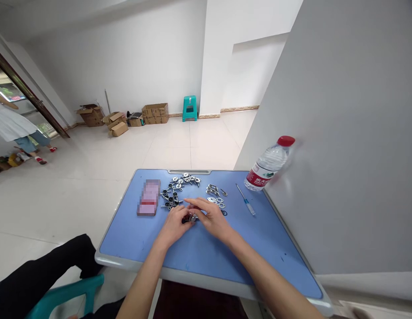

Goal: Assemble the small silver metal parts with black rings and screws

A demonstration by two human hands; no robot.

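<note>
Both my hands meet over the middle of the blue table (pixel 206 261). My left hand (pixel 175 223) has its fingers closed on a small metal part (pixel 192 217) with a black piece at its left end. My right hand (pixel 210 217) bends over the same part from the other side, thumb and fingers closed in on it; the fingers hide most of it. Just beyond my left hand lie several metal parts with black round pieces (pixel 170 197). Flat metal plates (pixel 220 200) with holes and a black ring (pixel 224 213) lie just beyond my right hand.
Further back are silvery metal fittings (pixel 186 178) and small brackets (pixel 212 189). A screwdriver (pixel 246 201) and a large water bottle (pixel 268 164) stand to the right, by a grey panel (pixel 342 133). A pixelated flat object (pixel 149 198) lies left. Someone's black-clad leg (pixel 52 261) is beside the table.
</note>
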